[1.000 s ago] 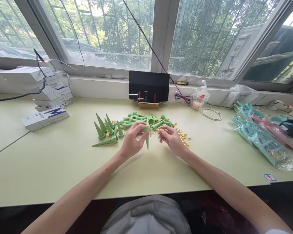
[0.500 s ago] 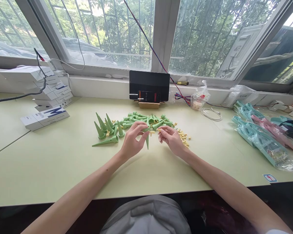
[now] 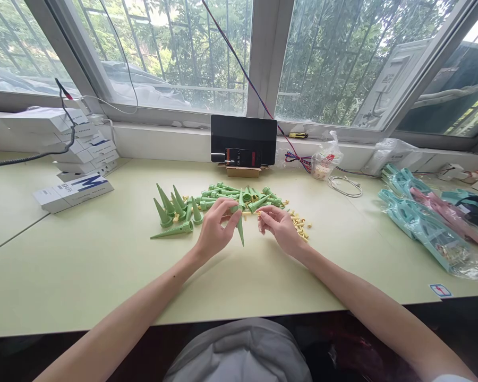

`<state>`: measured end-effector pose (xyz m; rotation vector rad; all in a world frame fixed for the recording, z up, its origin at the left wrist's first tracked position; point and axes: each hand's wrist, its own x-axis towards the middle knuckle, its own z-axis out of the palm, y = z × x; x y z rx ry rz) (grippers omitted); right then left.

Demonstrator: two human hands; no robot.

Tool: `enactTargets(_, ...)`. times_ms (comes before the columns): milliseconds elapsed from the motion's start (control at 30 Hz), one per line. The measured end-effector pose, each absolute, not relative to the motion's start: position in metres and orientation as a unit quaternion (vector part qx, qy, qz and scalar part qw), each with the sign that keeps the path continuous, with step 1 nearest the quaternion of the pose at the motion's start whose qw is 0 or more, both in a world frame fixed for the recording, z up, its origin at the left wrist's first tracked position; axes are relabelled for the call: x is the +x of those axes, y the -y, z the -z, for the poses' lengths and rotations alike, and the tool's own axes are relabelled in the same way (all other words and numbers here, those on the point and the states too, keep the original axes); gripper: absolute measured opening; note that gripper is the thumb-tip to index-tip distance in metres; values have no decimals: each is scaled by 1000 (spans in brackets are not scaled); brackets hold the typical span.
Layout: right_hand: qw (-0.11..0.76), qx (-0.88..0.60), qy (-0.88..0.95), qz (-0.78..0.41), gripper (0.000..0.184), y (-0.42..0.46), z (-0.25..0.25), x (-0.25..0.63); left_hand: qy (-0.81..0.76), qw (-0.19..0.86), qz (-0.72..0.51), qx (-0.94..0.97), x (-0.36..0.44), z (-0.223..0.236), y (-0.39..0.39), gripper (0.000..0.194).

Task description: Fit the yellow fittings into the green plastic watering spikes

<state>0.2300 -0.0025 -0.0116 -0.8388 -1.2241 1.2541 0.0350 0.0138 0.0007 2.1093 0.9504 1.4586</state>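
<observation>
My left hand (image 3: 218, 225) is closed on a green plastic spike (image 3: 240, 232), its tip pointing down and a little to the right. From the spike's upper end a small yellow plug (image 3: 246, 213) sticks out to the right. Facing it, my right hand (image 3: 278, 225) pinches a small yellow piece (image 3: 258, 214) between thumb and forefinger; its exact shape is too small to make out. Behind both hands lies a heap of green spikes (image 3: 223, 190). Several more spikes (image 3: 165, 207) stand tip-up on the left, and a loose one (image 3: 172, 231) lies in front of them.
Small yellow pieces (image 3: 300, 225) are scattered beside my right wrist. A phone (image 3: 242, 158) leans on a dark tablet (image 3: 219, 132) at the back. White boxes (image 3: 75, 192) stand left; bagged teal plastic items (image 3: 422, 225) lie right. A white cable (image 3: 344, 187) lies coiled behind.
The spike in my left hand has tilted, its tip swinging slightly right and down. The yellow plug at its top has shifted a little left and up. My right hand has hardly moved.
</observation>
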Motion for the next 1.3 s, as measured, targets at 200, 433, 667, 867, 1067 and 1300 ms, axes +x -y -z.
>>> enactTargets(200,562,-359,528,-526,25,3,11,230,-349,208,-514,755,36,0,-14,14)
enactTargets(433,558,-360,546,-511,24,5,8,229,-347,226,-508,755,36,3,-15,14)
enactTargets(667,546,-363,593,-467,24,8,8,228,-351,227,-498,760,36,3,-14,14)
enactTargets(867,537,-375,630,-418,24,10,14,227,-350,228,-489,766,36,4,-14,16)
enactTargets(1067,537,-374,640,-403,23,10,14,226,-351,230,-488,765,36,5,-15,16)
enactTargets(1300,534,-380,643,-397,25,9,16,226,-350,225,-491,765,36,5,-16,16)
